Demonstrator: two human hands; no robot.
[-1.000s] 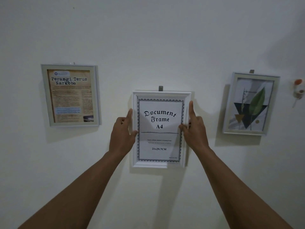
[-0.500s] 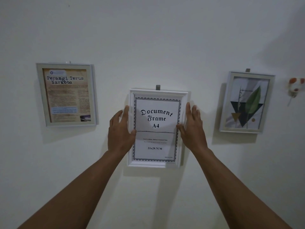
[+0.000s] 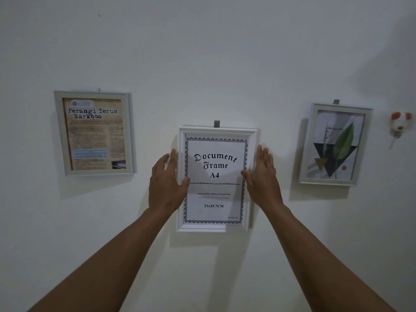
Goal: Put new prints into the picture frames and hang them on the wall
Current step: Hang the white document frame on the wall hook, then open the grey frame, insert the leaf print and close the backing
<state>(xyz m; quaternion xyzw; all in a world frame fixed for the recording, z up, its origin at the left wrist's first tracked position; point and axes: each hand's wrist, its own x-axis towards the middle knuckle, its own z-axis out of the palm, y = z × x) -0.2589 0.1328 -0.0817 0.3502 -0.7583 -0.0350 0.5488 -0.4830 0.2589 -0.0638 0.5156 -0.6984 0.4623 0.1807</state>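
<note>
frame point(image 3: 216, 226) hung on wall point(image 3: 202, 52); left grip point(image 3: 166, 183) and right grip point(image 3: 262, 179) released, straight fingers beside its edges, thumbs touching its front.

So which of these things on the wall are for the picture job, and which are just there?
For the job: white frame, left hand and right hand touching its sides; grey hook; poster frame; leaf frame.
Just there: small orange-and-white ornament at far right.
</note>
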